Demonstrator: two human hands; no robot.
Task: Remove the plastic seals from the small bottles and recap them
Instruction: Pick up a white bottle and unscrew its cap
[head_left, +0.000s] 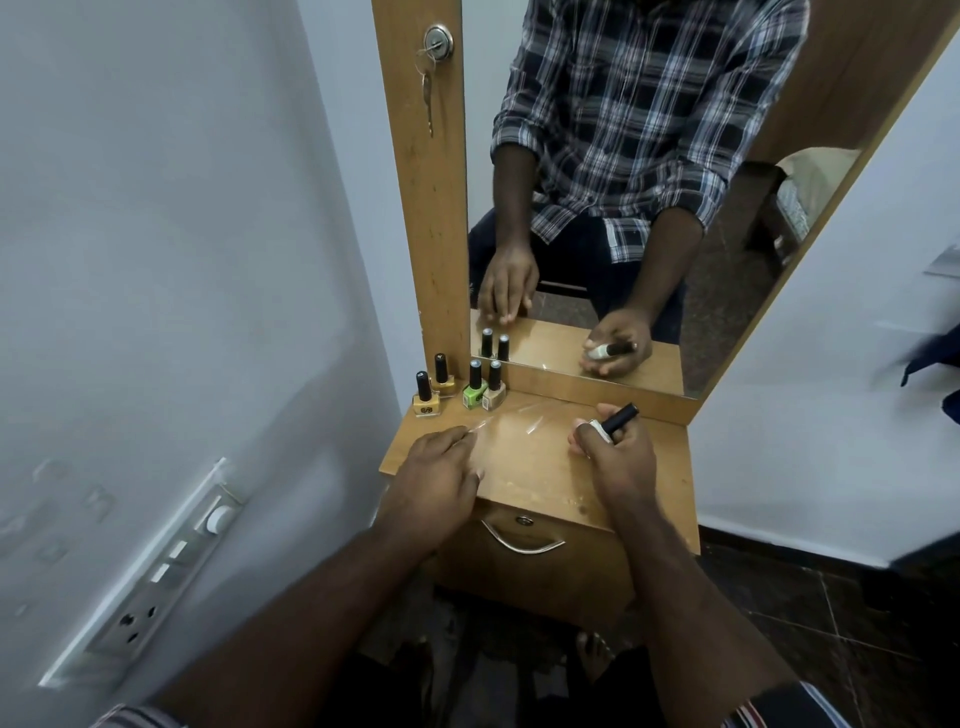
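Observation:
Several small nail-polish bottles with black caps stand at the back left of the wooden dresser top (540, 467): two yellow bottles (427, 401), a green bottle (474, 391) and a beige bottle (494, 389). My right hand (615, 447) grips a pale bottle (615, 420) with its black cap on, tilted up to the right. My left hand (441, 467) rests palm-down on the top, its fingertips at a thin clear plastic seal (477, 425). Another clear plastic scrap (532, 427) lies between my hands.
A mirror (623, 182) stands behind the dresser top and reflects my hands and shirt. A key hangs in a lock (436, 44) on the wooden frame. A drawer with a metal handle (521, 543) is below. A switchboard (166, 566) is on the left wall.

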